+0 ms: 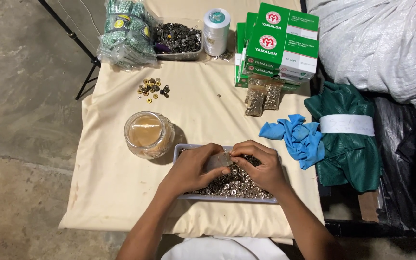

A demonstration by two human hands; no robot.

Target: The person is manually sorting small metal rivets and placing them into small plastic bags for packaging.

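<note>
Nearest the person, a shallow grey plastic tray (183,150) full of small silvery metal rings sits on the bench (111,178), its long axis running left to right along the near edge. Over the tray, the left hand (192,168) and the right hand (261,166) meet; the fingers (239,153) of both are pinched narrow on a small clear plastic packet (217,160), held roughly flat above the rings, its mouth toward the right hand.

Just left of the tray stands a round clear jar with a tan inside (148,134). Right of the tray lie a crumpled blue cloth (297,137) and a folded green fabric bundle with a white paper band (347,139).

Beyond the tray, loose brass and dark buttons (153,89) and two small clear bags of metal pieces (263,98) lie ahead of stacked green-and-white boxes with red round marks (278,45), a white thread cone (216,30), a clear tub of dark metal parts (179,39) and green patterned packets in clear wrap (123,33).

A cream cloth covers the bench; the floor is bare grey concrete (25,96).
</note>
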